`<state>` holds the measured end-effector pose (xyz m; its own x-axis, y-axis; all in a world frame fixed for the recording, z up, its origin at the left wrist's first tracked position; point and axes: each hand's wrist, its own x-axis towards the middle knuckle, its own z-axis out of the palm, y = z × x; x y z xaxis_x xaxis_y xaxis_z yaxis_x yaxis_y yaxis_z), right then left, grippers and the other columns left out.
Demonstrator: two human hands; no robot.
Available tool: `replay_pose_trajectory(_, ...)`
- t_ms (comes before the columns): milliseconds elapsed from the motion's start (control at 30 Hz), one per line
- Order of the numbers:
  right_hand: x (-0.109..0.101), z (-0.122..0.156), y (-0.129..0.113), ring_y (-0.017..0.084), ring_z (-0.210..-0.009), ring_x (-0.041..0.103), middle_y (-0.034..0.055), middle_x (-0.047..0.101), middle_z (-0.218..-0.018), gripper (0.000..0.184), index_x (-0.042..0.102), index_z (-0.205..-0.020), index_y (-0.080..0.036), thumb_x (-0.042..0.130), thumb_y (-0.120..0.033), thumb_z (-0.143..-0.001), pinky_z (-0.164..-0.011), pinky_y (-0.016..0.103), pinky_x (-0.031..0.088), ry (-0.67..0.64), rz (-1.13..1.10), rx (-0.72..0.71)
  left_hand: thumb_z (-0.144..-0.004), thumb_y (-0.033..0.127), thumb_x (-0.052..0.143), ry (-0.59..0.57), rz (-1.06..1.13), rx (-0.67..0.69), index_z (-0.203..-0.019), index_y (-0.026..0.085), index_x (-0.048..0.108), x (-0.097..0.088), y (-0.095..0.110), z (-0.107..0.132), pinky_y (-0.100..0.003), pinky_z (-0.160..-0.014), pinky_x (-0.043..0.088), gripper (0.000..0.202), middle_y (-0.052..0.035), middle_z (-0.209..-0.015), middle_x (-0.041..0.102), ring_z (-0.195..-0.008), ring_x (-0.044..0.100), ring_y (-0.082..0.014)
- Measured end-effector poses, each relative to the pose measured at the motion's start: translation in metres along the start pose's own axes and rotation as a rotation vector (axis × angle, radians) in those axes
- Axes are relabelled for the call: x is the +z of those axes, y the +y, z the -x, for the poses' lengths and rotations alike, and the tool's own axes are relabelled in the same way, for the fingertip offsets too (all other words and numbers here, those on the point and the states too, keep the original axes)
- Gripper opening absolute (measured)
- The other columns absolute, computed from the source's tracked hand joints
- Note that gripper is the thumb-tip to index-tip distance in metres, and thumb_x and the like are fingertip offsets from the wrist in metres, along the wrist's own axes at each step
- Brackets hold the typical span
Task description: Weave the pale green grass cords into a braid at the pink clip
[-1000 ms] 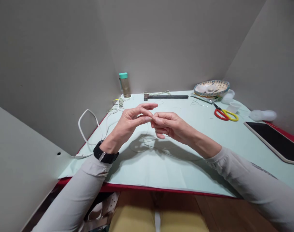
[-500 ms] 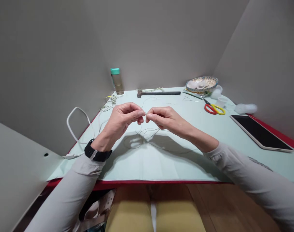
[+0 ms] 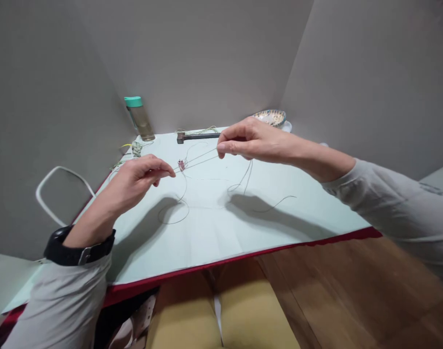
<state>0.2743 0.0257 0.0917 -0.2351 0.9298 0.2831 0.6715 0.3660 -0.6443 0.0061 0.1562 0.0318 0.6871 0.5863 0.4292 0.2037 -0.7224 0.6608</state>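
Two strands of thin cord (image 3: 201, 156) stretch taut above the table between my hands. My left hand (image 3: 143, 174) pinches them at the left end, beside a small dark red piece (image 3: 181, 165) on the cord whose kind I cannot make out. On the other side, my right hand (image 3: 245, 139) grips the strands between thumb and fingers, higher and farther right. Loose cord hangs below both hands in loops, and some of it reaches the pale tabletop (image 3: 206, 237).
At the back stand a bottle with a teal lid (image 3: 141, 118) and a woven basket (image 3: 272, 118). A hammer (image 3: 199, 137) lies near the back edge, partly behind my right hand. Bundled cord (image 3: 136, 149) and a white cable (image 3: 63, 169) are on the left. Grey partitions enclose the table.
My hands were close together and have moved apart, drawing the cord tight between them. The red piece now shows. The view has shifted right, and my right arm now covers the scissors' area.
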Motion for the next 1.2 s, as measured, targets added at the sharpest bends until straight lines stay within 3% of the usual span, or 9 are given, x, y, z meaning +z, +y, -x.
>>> replay_pose_trajectory(333, -0.033, 0.047, 0.03, 0.005, -0.053, 0.032, -0.0016, 0.035, -0.058, 0.029, 0.073, -0.079, -0.012, 0.071, -0.035, -0.097, -0.048, 0.023, 0.021, 0.158, -0.199, 0.202, -0.081, 0.037, 0.082, 0.342, 0.516, -0.336, -0.078, 0.024, 0.073, -0.015, 0.025, 0.012, -0.04, -0.079, 0.051, 0.016, -0.0012, -0.096, 0.072, -0.084, 0.06, -0.0215)
replay_pose_trajectory(567, -0.035, 0.069, 0.046, 0.005, -0.053, 0.03, -0.0031, 0.033, -0.057, 0.033, 0.072, -0.079, -0.011, 0.08, -0.042, -0.089, -0.05, 0.024, 0.017, 0.177, -0.406, 0.248, -0.076, 0.03, 0.074, 0.455, 0.713, -0.361, -0.063, 0.022, 0.059, -0.024, 0.011, 0.007, -0.039, -0.068, 0.039, 0.022, -0.0006, -0.067, 0.058, -0.07, 0.051, -0.0185)
replay_pose_trajectory(733, -0.027, 0.072, 0.059, 0.005, -0.054, 0.027, -0.0041, 0.033, -0.058, 0.03, 0.071, -0.079, -0.011, 0.08, -0.038, -0.088, -0.049, 0.024, 0.017, 0.191, -0.481, 0.281, -0.085, 0.043, 0.071, 0.488, 0.131, -0.344, -0.057, 0.019, 0.048, -0.016, -0.008, 0.001, -0.034, -0.061, 0.025, 0.043, -0.0048, -0.059, 0.053, -0.069, 0.058, -0.0219)
replay_pose_trajectory(867, -0.004, 0.061, 0.062, 0.005, -0.053, 0.026, -0.0054, 0.03, -0.058, 0.028, 0.07, -0.079, -0.011, 0.075, -0.037, -0.09, -0.05, 0.023, 0.018, 0.135, -0.493, 0.285, -0.078, 0.019, 0.077, 0.51, -0.202, -0.222, -0.079, 0.014, 0.067, 0.003, 0.001, -0.003, -0.034, -0.069, 0.026, 0.01, -0.0089, -0.088, 0.065, -0.108, 0.063, -0.0318)
replay_pose_trajectory(933, 0.012, 0.051, 0.055, 0.006, -0.054, 0.027, -0.0053, 0.031, -0.059, 0.03, 0.071, -0.081, -0.011, 0.072, -0.039, -0.091, -0.05, 0.023, 0.021, 0.075, -0.463, 0.259, -0.081, 0.025, 0.071, 0.435, -0.209, -0.159, -0.1, 0.016, 0.073, 0.017, 0.018, -0.005, -0.037, -0.076, 0.041, 0.021, -0.0107, -0.121, 0.069, -0.097, 0.064, -0.0246)
replay_pose_trajectory(1000, 0.027, 0.04, 0.045, 0.006, -0.054, 0.031, -0.0045, 0.035, -0.059, 0.032, 0.072, -0.085, -0.011, 0.068, -0.042, -0.093, -0.05, 0.023, 0.024, 0.014, -0.405, 0.198, -0.087, 0.041, 0.067, 0.238, -0.119, -0.129, -0.111, 0.018, 0.075, 0.035, 0.038, -0.008, -0.035, -0.071, 0.048, 0.035, -0.0084, -0.115, 0.073, -0.071, 0.063, -0.0166)
replay_pose_trajectory(1033, 0.033, 0.035, 0.039, 0.006, -0.055, 0.033, -0.0038, 0.038, -0.059, 0.033, 0.072, -0.085, -0.011, 0.066, -0.043, -0.093, -0.05, 0.022, 0.026, -0.006, -0.373, 0.15, -0.088, 0.047, 0.067, 0.022, 0.052, -0.134, -0.12, 0.015, 0.072, 0.043, 0.046, -0.011, -0.035, -0.071, 0.051, 0.045, -0.0089, -0.106, 0.074, -0.067, 0.063, -0.0165)
replay_pose_trajectory(1133, 0.046, 0.021, 0.026, 0.007, -0.057, 0.04, 0.0005, 0.052, -0.065, 0.039, 0.07, -0.08, -0.011, 0.06, -0.046, -0.096, -0.052, 0.022, 0.028, -0.003, -0.277, 0.021, -0.083, 0.048, 0.071, -0.365, 0.383, -0.105, -0.104, 0.013, 0.071, 0.065, 0.059, -0.018, -0.033, -0.064, 0.054, 0.041, -0.0089, -0.095, 0.071, -0.07, 0.065, -0.0184)
replay_pose_trajectory(1200, 0.05, 0.014, 0.027, 0.006, -0.057, 0.04, 0.0015, 0.055, -0.067, 0.042, 0.069, -0.078, -0.011, 0.058, -0.047, -0.096, -0.052, 0.022, 0.028, 0.052, -0.233, 0.011, -0.084, 0.041, 0.07, -0.341, 0.436, -0.114, -0.087, 0.015, 0.068, 0.072, 0.056, -0.021, -0.028, -0.057, 0.049, 0.027, -0.0042, -0.078, 0.066, -0.06, 0.059, -0.0142)
